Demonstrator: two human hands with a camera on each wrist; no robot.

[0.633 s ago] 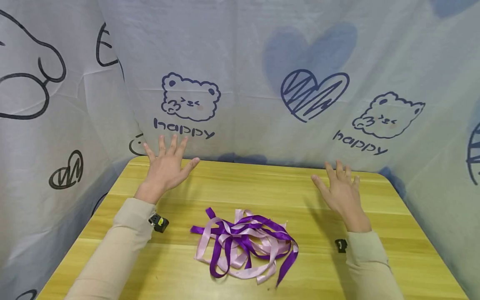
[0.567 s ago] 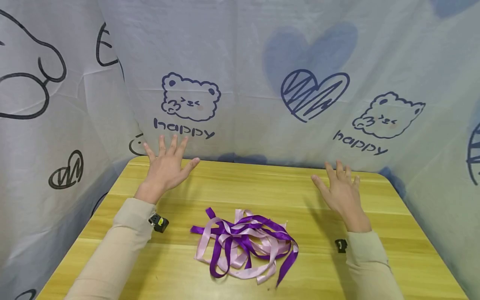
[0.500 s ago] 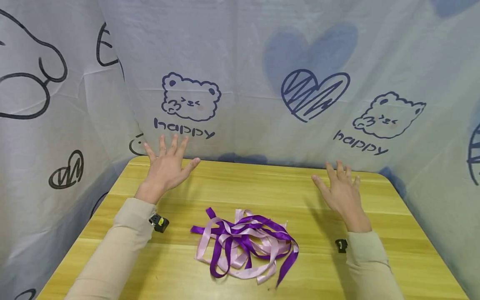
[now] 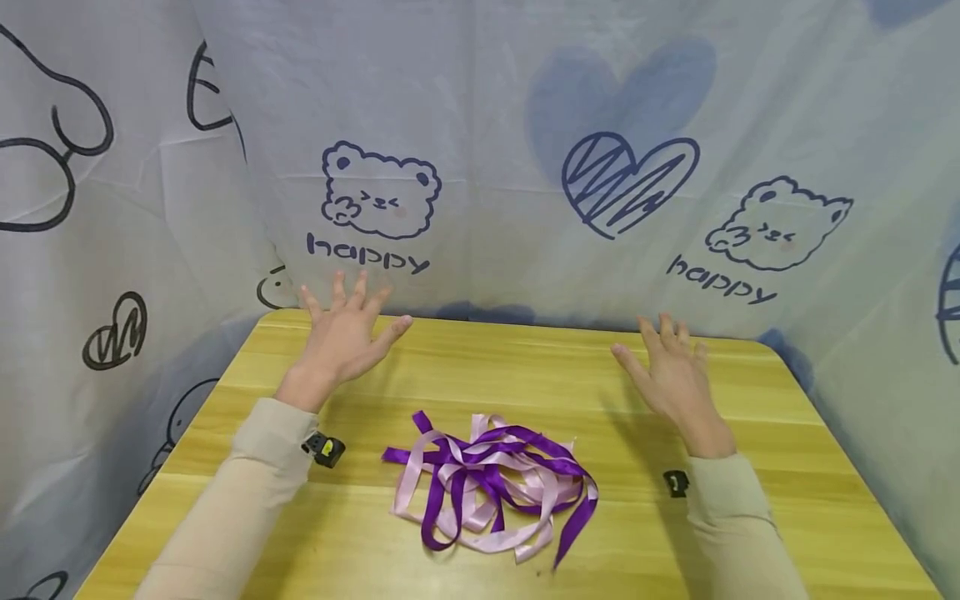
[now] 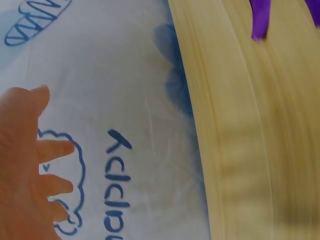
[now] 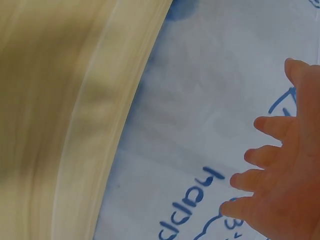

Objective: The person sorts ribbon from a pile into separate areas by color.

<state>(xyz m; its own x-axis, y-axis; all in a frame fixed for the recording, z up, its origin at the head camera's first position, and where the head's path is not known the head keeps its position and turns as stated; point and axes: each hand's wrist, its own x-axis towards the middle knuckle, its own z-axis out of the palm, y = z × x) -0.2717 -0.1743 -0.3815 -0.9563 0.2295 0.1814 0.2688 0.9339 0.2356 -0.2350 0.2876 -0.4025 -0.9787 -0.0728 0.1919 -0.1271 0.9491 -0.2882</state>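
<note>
A loose tangle of satin ribbons lies on the table, dark purple ribbon (image 4: pixel 576 521) mixed with pale pink ribbon (image 4: pixel 495 543). Beyond it to the left, my left hand (image 4: pixel 341 337) is held with fingers spread, holding nothing. My right hand (image 4: pixel 675 379) is spread in the same way on the far right side, also without anything in it. In the left wrist view, purple ribbon ends (image 5: pixel 260 20) show at the top, away from the left hand (image 5: pixel 20 160). The right wrist view has the right hand (image 6: pixel 280 175) against the cloth, with no ribbon in sight.
The wood-grain table (image 4: pixel 495 367) reaches back to a printed white cloth (image 4: pixel 495 225) hung behind it and along both sides. Small black wrist devices sit at the left cuff (image 4: pixel 327 450) and right cuff (image 4: pixel 677 483).
Both hands have shifted slightly inward, the left to the right and the right to the left. The head view has tilted a little. The ribbons lie as before.
</note>
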